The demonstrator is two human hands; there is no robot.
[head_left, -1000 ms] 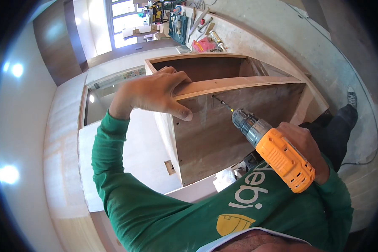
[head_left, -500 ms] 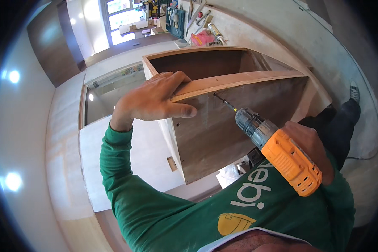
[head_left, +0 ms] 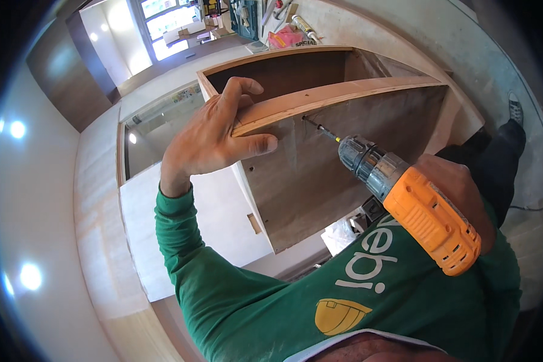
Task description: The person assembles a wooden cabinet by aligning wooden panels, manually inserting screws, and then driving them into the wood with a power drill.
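Note:
An open wooden cabinet box stands in front of me, its plywood edge running from left to right. My left hand straddles the left end of that edge, thumb on the near panel and fingers bent over the far side, the forefinger raised. In my right hand is an orange cordless drill, its grip mostly hidden behind the body. The drill's long bit points up and left, and its tip meets the near panel just below the edge, at a small dark spot.
Pale boards with a framed glass opening lie to the left. Beyond the box are a pink plastic bag, a sealant tube and a dark green tool case. My shoe is on the floor at right. A cable lies near it.
The forefinger of my left hand has lifted off the edge and bent. The view has shifted a little. The drill's tip remains at the same spot on the panel.

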